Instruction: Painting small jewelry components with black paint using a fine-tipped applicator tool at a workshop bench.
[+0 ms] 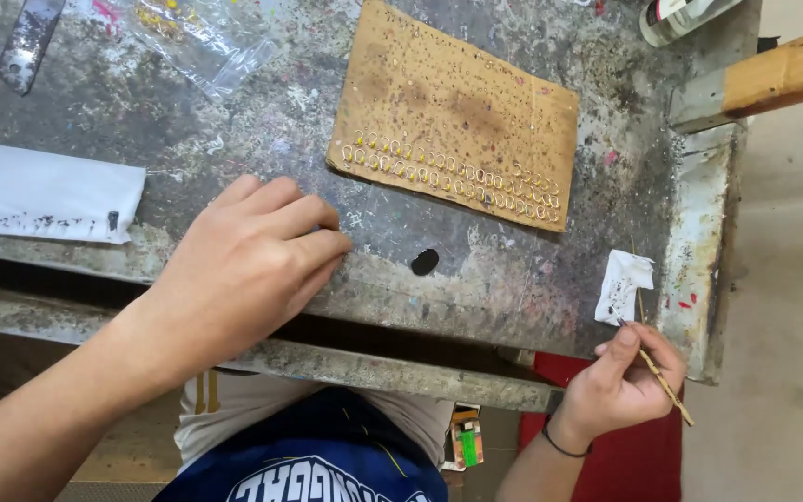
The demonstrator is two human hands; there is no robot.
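My left hand point(253, 260) rests palm down on the near edge of the stained metal workbench point(513, 279), fingers curled loosely, and I see nothing in it. My right hand point(620, 376) is below the bench's near right corner, pinching a thin wooden stick point(662, 376) whose upper tip touches a small crumpled white paper point(623, 284) with dark specks. A brown cardboard sheet point(457, 102) lies further back, with two rows of small golden rings point(448, 177) along its near edge.
A white paper sheet point(39, 191) lies at the left. A clear plastic bag point(202, 37) and a metal blade point(28, 42) are at the back left. A wooden bar point(783, 74) crosses the top right. A dark hole point(425, 262) marks the bench.
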